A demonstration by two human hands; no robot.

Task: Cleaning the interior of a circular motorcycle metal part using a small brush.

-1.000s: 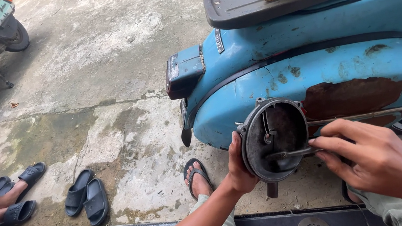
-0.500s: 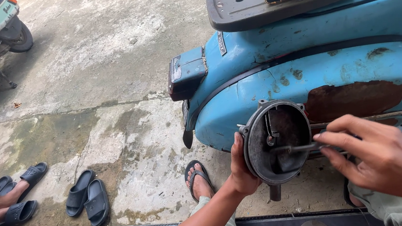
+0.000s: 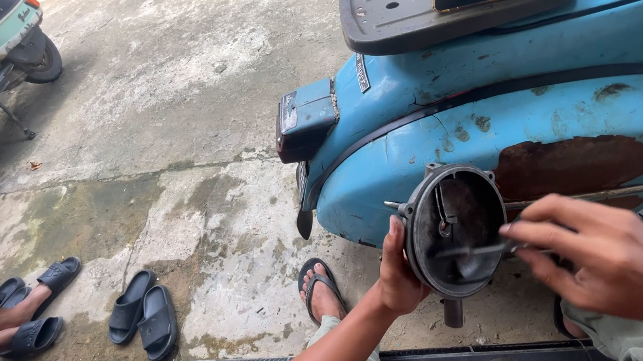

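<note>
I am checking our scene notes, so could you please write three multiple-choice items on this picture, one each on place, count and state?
1. Where is the round dark metal housing held?
A. In front of the rusty blue scooter side panel
B. Over the green scooter
C. On the flat black seat base

2. How many empty dark slide sandals lie together on the wet concrete ground?
A. One
B. Two
C. Four

3. What is the right hand doing?
A. Resting open on the concrete
B. Gripping a sandal
C. Pinching a thin metal tool into the housing

Answers: 1 A, the left hand holds it before the panel; 2 B, a pair lies unworn; 3 C, the fingers pinch the tool.
</note>
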